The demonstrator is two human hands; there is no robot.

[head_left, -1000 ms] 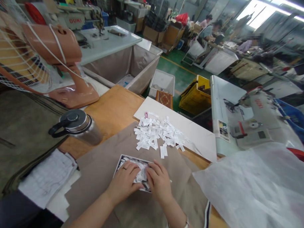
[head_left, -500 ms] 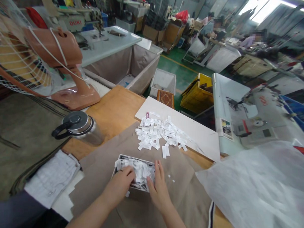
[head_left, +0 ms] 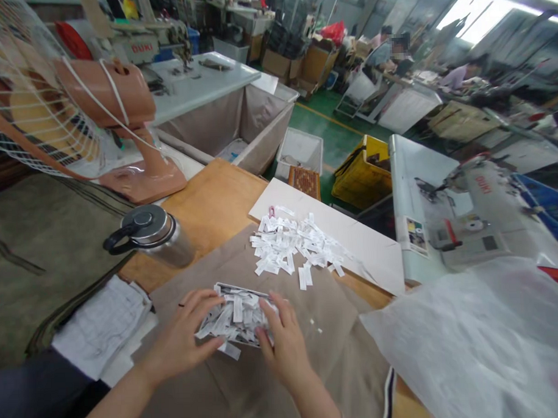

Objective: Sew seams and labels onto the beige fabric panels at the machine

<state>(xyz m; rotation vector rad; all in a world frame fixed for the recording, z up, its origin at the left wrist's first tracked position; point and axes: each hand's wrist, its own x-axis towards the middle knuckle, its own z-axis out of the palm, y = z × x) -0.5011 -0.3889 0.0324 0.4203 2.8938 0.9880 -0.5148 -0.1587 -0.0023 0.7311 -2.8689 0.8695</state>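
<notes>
A small white box (head_left: 246, 288) filled with loose white fabric labels (head_left: 239, 313) sits on the brown cloth (head_left: 339, 353) in front of me. At its left end is my left hand (head_left: 185, 334), open, thumb and fingers spread around the corner and touching the labels. My right hand (head_left: 283, 340) lies against the right end, fingers apart, tips over the rim and labels. One label (head_left: 229, 351) pokes out at the near side of the box. Beyond it, a heap of similar labels (head_left: 293, 242) spreads over the cloth and a pale board (head_left: 367, 251).
A steel flask (head_left: 158, 237) and an orange-brown fan (head_left: 135, 159) stand to the left. Folded white cloth (head_left: 104, 331) lies nearer. Translucent plastic sheeting (head_left: 485, 336) covers the right side, below a sewing machine (head_left: 480, 208). People work in the background.
My left hand has drawn back from inside the box to its left end and spread its fingers. My right hand's fingers have bent inward over the rim. The labels in the box have shifted.
</notes>
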